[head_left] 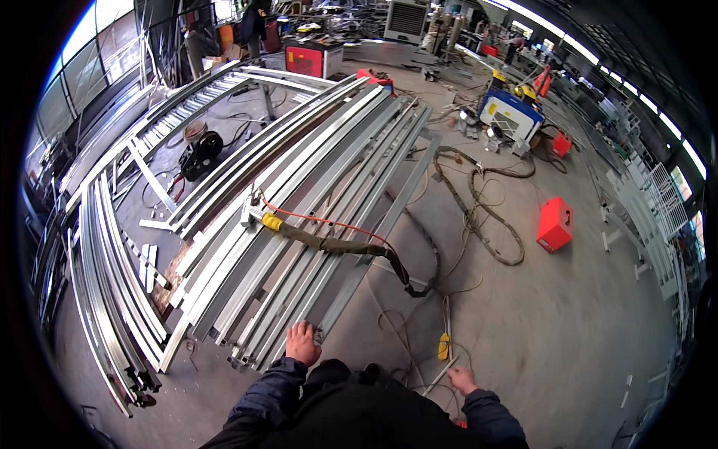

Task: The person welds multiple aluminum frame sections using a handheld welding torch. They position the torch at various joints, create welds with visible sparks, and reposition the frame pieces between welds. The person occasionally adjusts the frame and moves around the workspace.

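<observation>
My left hand (302,345) is closed over the near end of a metal profile (336,303) at the right side of a large stack. Its fingertips are hidden behind the knuckles. My right hand (462,380) hangs low at the right, fingers curled in; what they hold, if anything, I cannot make out. Just left of those fingers a thin pale strip (434,383) runs at a slant, and I cannot tell whether they touch it. Across the stack lies a welding gun-like tool (250,213) with a yellow collar (271,221) and a thick sleeved cable (329,243).
Cables (479,213) loop over the floor on the right, near a red box (555,224) and a blue-and-white machine (511,116). A yellow piece (443,346) lies ahead of my right hand. More profiles (112,292) stretch along the left, beside a black reel (200,153).
</observation>
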Tool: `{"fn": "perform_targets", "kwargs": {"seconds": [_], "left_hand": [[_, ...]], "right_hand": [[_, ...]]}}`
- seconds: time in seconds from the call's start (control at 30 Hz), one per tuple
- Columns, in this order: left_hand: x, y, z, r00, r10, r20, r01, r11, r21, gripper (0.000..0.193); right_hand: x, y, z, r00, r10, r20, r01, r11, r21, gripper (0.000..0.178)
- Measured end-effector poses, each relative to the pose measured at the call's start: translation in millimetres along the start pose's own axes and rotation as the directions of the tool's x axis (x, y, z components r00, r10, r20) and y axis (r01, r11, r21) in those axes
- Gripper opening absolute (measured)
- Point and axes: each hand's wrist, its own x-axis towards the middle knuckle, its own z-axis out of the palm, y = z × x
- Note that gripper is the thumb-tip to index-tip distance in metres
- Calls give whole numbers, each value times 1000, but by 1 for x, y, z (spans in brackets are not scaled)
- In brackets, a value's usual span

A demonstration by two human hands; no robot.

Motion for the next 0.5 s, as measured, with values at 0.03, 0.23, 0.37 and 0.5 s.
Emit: {"fn": "perform_targets", "kwargs": {"seconds": [0.03,0.23,0.37,0.5], "left_hand": [[3,5,-2,1000,-5,1,5,1000,8,73],[22,-5,3,998,-28,-50,26,999,-31,77],[42,-7,-16,995,-38,-91,29,994,-106,68],[49,-16,0,974,9,-225,-61,973,-224,61]], "right_hand": [[29,-41,-15,996,-92,-21,91,995,-35,25],[107,-299,1,954,-295,41,297,954,-44,30],[106,-393,91,877,-394,275,410,912,-1,28],[65,-511,175,580,-582,571,752,651,-101,30]]}}
